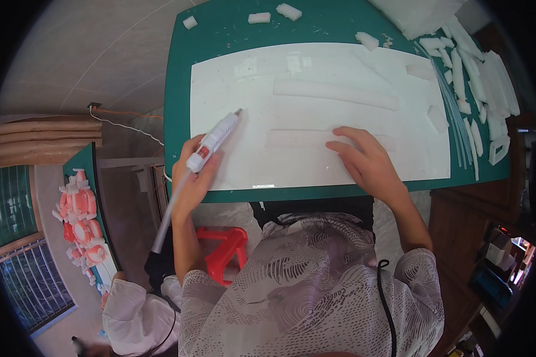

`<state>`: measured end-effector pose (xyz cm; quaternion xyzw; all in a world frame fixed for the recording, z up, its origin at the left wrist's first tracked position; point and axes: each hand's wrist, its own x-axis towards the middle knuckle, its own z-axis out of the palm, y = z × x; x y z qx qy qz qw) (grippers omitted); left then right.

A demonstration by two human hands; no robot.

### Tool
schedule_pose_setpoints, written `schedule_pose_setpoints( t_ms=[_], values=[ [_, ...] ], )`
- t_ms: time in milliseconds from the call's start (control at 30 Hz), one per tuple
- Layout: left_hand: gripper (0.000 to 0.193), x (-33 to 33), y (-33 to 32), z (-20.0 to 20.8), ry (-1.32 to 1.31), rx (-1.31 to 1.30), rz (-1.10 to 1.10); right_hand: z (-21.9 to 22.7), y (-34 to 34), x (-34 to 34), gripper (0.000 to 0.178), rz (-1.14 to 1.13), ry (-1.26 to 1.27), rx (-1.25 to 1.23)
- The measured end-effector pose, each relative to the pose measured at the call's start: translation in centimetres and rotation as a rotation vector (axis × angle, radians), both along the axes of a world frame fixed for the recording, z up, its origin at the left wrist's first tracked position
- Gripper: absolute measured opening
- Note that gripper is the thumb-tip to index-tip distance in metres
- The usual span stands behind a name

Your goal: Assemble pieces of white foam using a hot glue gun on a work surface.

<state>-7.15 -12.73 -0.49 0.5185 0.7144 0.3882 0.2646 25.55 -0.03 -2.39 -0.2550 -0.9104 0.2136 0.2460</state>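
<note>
My left hand [192,172] is wrapped around a white hot glue gun [219,134], its nozzle pointing up and to the right over the white board. A long translucent glue stick [171,211] sticks out of the gun's back end. Two pale foam strips lie roughly parallel on the board: a far strip [333,95] and a near strip [298,138]. Over the right part of the near strip is my right hand [366,160], fingers apart and nothing gripped; whether the fingertips press on the strip I cannot tell.
The white board [232,172] rests on a green table [181,89]. Foam offcuts [289,12] lie along its far edge. At the right are more foam pieces [494,89] and thin clear sticks [455,125]. A red stool [223,250] stands below; a person in white [137,315] is at lower left.
</note>
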Motion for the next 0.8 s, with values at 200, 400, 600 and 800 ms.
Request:
schedule_pose_setpoints(
  t_ms=[200,400,600,800],
  values=[
    [0.047,-1.8,1.8,-2.4,0.294,0.085,-0.035,1.8,-0.2,-0.1,0.035,-0.112,0.196,-0.237],
    [0.053,-2.5,2.0,-1.5,0.283,0.014,-0.102,0.9,0.2,-0.2,0.037,-0.052,0.689,-0.906],
    [0.061,-3.0,1.8,-1.2,0.208,-0.010,-0.196,0.8,1.2,-0.4,0.039,0.048,0.768,-1.075],
    [0.060,-2.9,1.2,-0.8,0.239,0.018,-0.244,1.9,1.1,-0.8,0.037,-0.045,0.675,-1.163]
  ],
)
